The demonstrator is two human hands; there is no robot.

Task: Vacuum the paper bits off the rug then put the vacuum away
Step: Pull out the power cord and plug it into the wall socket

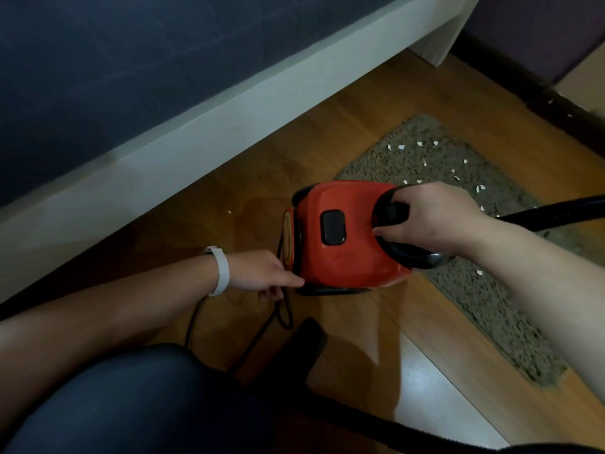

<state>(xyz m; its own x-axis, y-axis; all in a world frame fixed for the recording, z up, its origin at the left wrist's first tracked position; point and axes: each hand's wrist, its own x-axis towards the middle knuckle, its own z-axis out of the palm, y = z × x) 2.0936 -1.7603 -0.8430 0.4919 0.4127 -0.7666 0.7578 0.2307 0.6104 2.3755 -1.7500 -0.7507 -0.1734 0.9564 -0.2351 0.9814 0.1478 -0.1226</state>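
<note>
Vacuum: red body (343, 237) at the left edge of the rug (474, 290), partly over the wooden floor (262, 178); I cannot tell if it stands or hangs.
Right hand: the right hand (435, 217) has its fingers curled round the black handle (409, 257).
Left hand: the left hand (262, 273) has fingers stretched to the cord (281, 309) at the vacuum's back; I cannot tell whether they pinch it.
Paper bits: the paper bits (401, 146) lie mostly toward the rug's far corner, not yet removed.
Cord risk: its loops lie on the floor; a pull may tangle them.
Hose risk: the hose (556, 211) crosses the rug's right edge; dragging it could push bits off the rug.
</note>
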